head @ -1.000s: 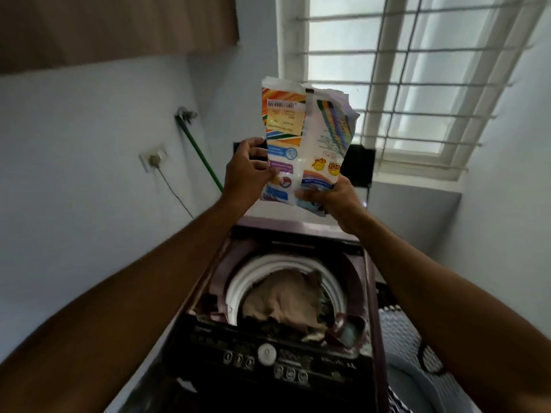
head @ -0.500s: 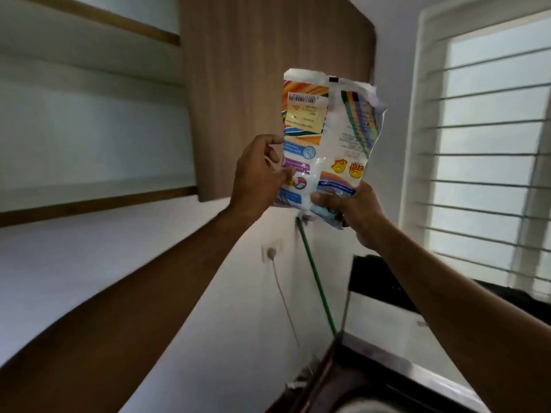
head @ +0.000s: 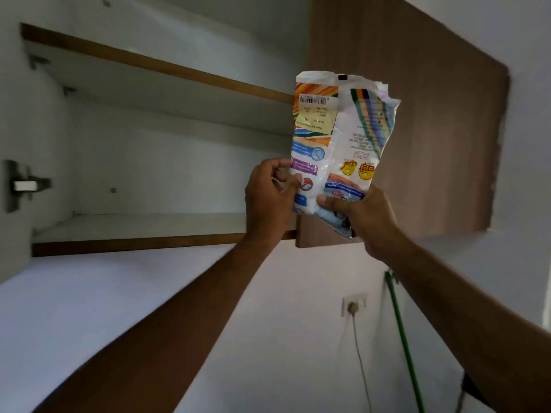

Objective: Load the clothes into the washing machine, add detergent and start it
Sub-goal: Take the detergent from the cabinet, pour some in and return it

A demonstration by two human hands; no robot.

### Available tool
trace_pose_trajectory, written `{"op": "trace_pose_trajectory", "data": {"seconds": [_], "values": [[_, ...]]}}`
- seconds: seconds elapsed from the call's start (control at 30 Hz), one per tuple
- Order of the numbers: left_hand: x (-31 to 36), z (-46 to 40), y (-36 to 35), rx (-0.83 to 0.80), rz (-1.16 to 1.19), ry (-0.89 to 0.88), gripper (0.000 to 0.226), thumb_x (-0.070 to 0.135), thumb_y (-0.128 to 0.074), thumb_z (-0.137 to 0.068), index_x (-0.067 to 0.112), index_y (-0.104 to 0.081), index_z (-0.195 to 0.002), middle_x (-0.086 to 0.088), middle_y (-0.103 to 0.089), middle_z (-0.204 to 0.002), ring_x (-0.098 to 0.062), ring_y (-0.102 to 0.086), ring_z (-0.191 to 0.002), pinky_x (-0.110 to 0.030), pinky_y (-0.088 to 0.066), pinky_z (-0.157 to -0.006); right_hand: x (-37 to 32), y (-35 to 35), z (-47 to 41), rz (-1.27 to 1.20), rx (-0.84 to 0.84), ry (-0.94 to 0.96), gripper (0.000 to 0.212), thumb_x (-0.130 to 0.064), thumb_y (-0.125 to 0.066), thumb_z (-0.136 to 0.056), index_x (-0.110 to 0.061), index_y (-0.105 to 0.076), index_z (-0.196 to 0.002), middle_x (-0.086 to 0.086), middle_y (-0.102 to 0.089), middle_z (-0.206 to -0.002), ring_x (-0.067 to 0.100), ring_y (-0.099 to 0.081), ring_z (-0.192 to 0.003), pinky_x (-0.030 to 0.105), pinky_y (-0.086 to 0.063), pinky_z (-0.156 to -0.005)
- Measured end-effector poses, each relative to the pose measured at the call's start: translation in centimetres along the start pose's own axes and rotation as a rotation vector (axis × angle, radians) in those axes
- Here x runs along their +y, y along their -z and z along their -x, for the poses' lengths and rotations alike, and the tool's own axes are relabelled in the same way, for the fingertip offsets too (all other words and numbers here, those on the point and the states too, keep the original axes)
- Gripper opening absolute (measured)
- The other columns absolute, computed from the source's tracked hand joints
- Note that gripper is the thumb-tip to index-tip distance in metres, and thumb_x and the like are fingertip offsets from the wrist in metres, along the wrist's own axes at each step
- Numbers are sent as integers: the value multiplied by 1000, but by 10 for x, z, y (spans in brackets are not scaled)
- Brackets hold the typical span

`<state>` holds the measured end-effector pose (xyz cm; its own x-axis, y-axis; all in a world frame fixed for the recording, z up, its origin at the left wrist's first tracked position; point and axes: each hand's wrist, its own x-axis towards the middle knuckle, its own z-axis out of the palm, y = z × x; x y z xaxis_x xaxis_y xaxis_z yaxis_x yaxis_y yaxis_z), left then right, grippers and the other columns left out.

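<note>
Both hands' grip, left hand (head: 268, 195) and right hand (head: 362, 216), clutches detergent packet (head: 340, 138), hiding its bottom.

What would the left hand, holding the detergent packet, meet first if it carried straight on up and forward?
Probably the open cabinet's lower shelf; the left hand with the detergent packet sits near its front edge, though depth is unclear.

The detergent packet (head: 340, 138) carries a barcode and upside-down print too blurred to read.
</note>
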<state>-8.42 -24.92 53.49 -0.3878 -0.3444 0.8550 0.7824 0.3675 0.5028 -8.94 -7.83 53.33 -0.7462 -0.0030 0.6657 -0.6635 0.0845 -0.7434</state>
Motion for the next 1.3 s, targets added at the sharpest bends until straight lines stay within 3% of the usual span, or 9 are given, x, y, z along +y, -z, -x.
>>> {"op": "trace_pose_trajectory", "data": {"seconds": [0.27, 0.5, 0.63, 0.7, 0.8, 0.97, 1.07, 1.23, 1.3], "values": [[2, -31, 58, 85, -103, 71, 39, 21, -75, -87, 19, -57, -122, -2, -60, -122, -18, -64, -110, -38, -62, -80, -22, -79, -18, -75, -84, 4, 45, -34, -87, -71, -23, -67, -110, -8, -74, -102, 10, -73, -87, 36, -61, -81], [-5, -32, 112, 159, -224, 141, 40, 12, -65, -93, 17, -55, -132, -4, -54, -130, -17, -59, -115, -25, -57, -81, -31, -156, -25, -59, -135, -68, 43, -37, -81, -76, -22, -57, -108, -6, -66, -102, 13, -66, -84, 34, -56, -80], [-18, -27, 139, 171, -205, 239, 42, 12, -65, -93, 17, -56, -134, -2, -59, -130, -19, -61, -114, -35, -58, -89, -26, -195, -25, -80, -220, -92, 36, -32, -85, -74, -26, -62, -100, -5, -71, -101, 12, -69, -83, 38, -59, -82], [-27, -25, 150, 167, -220, 251, 41, 14, -66, -92, 17, -57, -132, -2, -60, -127, -18, -62, -114, -37, -58, -92, -24, -214, -25, -72, -245, -67, 31, -27, -85, -74, -26, -63, -95, -6, -71, -94, 6, -68, -77, 25, -58, -73], [-39, -27, 165, 213, -271, 236, 34, 20, -63, -95, 19, -60, -129, -1, -61, -125, -13, -62, -110, -26, -56, -88, -23, -239, -22, 27, -244, 9, 21, -25, -83, -75, -25, -68, -90, -8, -68, -80, -3, -62, -65, 7, -43, -53], [-53, -37, 189, 236, -326, 282, 34, 32, -55, -99, 19, -58, -131, -2, -60, -126, -15, -62, -110, -29, -56, -88, -18, -287, -20, 14, -237, -39, 24, -29, -82, -76, -22, -70, -96, -2, -74, -93, 13, -71, -84, 24, -56, -72], [-60, -45, 200, 247, -335, 329, 35, 34, -53, -100, 19, -56, -132, -3, -61, -125, -16, -62, -110, -27, -53, -87, -20, -314, -19, -45, -258, -69, 34, -29, -80, -80, -15, -68, -109, -1, -72, -101, 13, -68, -85, 19, -52, -65], [-77, -62, 213, 262, -408, 407, 35, 33, -51, -100, 20, -53, -133, -5, -59, -124, -24, -59, -113, -48, -51, -99, -22, -351, -26, -21, -300, -114, 37, -29, -72, -88, -8, -63, -118, 8, -70, -113, 19, -66, -92, 18, -45, -60], [-88, -72, 217, 235, -489, 467, 44, 43, -48, -97, 20, -52, -133, -8, -59, -127, -28, -57, -117, -52, -47, -102, -21, -364, -30, 48, -312, -136, 35, -28, -66, -93, -6, -59, -119, 13, -67, -118, 26, -65, -101, 25, -48, -70]]}}
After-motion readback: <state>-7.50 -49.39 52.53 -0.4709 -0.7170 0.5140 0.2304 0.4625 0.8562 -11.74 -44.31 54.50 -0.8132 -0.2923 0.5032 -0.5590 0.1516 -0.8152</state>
